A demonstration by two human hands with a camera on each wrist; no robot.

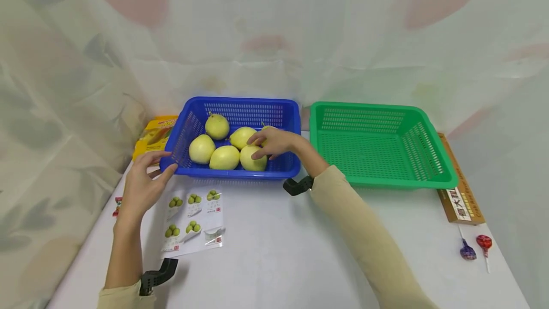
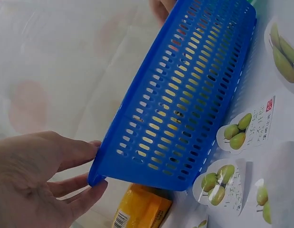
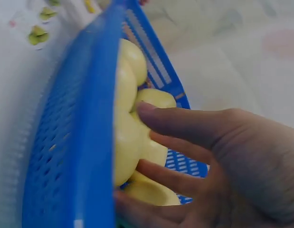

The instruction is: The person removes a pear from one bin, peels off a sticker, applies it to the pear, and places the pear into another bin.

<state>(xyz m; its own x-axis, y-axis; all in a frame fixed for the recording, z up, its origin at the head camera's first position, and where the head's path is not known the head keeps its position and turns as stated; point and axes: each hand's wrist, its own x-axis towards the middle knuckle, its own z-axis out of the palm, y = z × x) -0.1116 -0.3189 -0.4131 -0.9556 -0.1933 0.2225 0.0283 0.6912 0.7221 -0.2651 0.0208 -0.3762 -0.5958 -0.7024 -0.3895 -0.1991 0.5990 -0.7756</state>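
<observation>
Head view: six visible pears (image 1: 225, 157), pale yellow-green and rounded, lie inside one blue basket (image 1: 231, 173). The right hand (image 1: 275, 141), fingers spread wide, is among them; firm contact cannot be told. The left hand (image 1: 143, 186) pinches the basket's near-left corner. Outward: one green basket (image 1: 362, 154), one sticker sheet (image 1: 190, 216), one brown box (image 1: 464, 197), two lollipops (image 1: 484, 241).

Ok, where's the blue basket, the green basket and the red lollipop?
Blue basket (image 1: 240, 174), head view: the middle of its near rim.
Green basket (image 1: 360, 156), head view: its bare floor.
Red lollipop (image 1: 484, 241), head view: its round top.
</observation>
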